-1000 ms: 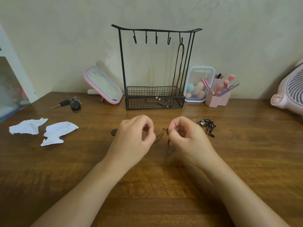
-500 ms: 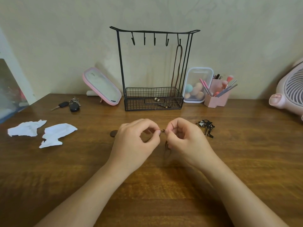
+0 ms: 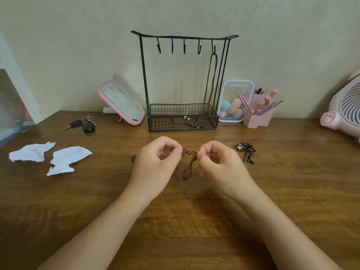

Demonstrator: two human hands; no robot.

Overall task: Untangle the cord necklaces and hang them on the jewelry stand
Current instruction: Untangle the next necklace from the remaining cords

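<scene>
Cord necklace [image 3: 188,161], brown, is pinched taut between left hand [image 3: 155,164] and right hand [image 3: 220,164] above the middle of the desk [image 3: 292,191], its loop dangling, and pulling harder could cinch the knot instead of loosening it.

Glossy wood table [image 3: 292,191], matt black wire stand [image 3: 144,75], crumpled white paper [image 3: 68,158], brown cord [image 3: 190,166]

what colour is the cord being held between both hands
Brown; the cord pinched between the left hand and right hand shows best in the head view.
</scene>
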